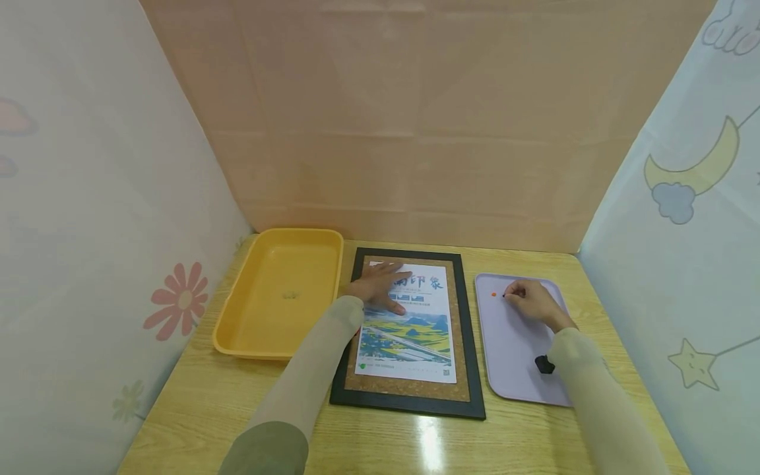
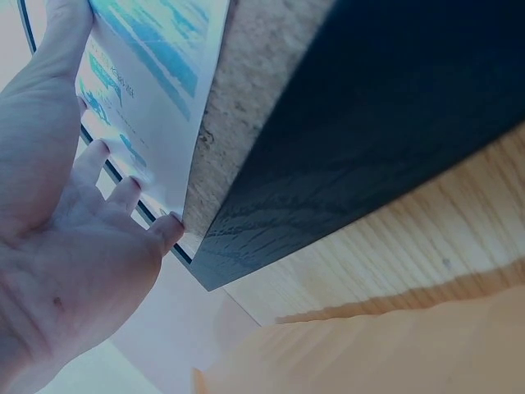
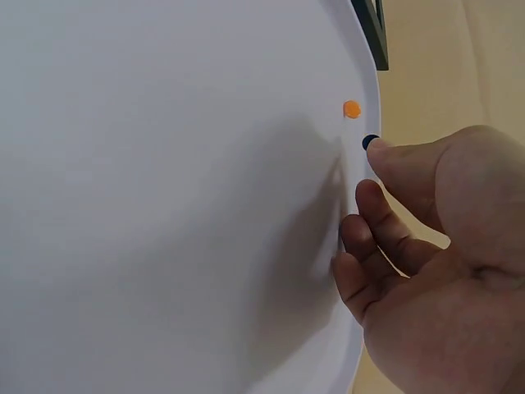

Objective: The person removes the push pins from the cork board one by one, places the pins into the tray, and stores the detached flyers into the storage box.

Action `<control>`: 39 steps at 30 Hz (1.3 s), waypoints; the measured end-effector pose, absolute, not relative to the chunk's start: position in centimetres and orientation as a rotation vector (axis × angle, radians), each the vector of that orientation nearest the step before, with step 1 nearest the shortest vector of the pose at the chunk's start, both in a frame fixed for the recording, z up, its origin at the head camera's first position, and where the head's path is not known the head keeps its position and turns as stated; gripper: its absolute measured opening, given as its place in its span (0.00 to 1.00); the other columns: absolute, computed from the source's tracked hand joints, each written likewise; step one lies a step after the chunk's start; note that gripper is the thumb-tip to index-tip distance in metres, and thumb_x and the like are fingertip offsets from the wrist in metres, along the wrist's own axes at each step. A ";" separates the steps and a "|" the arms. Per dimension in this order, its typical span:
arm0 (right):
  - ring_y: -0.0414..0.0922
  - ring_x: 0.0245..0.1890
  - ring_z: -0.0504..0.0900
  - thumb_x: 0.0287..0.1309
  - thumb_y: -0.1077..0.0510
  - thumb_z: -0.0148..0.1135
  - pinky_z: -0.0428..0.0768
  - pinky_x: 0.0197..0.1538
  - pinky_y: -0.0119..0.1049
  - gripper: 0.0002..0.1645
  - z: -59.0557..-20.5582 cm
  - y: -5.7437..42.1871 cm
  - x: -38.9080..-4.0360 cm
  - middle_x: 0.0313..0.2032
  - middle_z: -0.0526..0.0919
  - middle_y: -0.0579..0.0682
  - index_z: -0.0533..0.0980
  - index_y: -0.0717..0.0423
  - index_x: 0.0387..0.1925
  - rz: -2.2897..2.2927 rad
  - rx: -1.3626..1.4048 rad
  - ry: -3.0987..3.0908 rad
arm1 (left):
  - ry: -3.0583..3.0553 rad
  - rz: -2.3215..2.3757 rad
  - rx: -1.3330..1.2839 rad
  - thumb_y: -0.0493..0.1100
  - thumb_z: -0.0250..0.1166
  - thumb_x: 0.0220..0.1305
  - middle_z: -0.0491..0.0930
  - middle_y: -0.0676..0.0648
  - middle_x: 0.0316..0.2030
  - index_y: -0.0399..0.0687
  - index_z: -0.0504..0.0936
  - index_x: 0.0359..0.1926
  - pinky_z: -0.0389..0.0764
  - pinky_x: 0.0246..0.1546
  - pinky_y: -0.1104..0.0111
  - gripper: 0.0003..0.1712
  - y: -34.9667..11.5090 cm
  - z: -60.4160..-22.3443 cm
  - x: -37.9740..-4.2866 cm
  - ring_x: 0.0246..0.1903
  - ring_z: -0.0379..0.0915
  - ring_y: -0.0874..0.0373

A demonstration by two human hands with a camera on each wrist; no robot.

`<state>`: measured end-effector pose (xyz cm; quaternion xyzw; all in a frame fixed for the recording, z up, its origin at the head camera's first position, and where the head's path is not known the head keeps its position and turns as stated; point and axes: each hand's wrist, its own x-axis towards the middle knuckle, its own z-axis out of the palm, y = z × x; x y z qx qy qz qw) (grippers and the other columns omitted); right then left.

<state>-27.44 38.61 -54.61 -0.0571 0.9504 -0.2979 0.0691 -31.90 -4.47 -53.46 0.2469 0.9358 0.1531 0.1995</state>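
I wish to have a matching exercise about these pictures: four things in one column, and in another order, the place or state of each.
Things:
1. left hand
2. right hand
3. paper
4. orange piece

Place or state:
A. lies on the purple tray
B. lies on the cork board
C. holds a dark piece
D. rests with fingers spread

Pairs: 1-D, 2-C, 3-B, 4-A
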 end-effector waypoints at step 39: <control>0.47 0.38 0.77 0.82 0.60 0.62 0.75 0.43 0.38 0.11 -55.3 38.3 -28.4 0.39 0.85 0.56 0.83 0.66 0.49 -0.920 -0.069 2.819 | 2.616 0.437 0.681 0.66 0.80 0.66 0.42 0.52 0.95 0.68 0.54 0.92 0.39 0.93 0.34 0.63 -4.5 -52.7 -31.2 0.95 0.31 0.43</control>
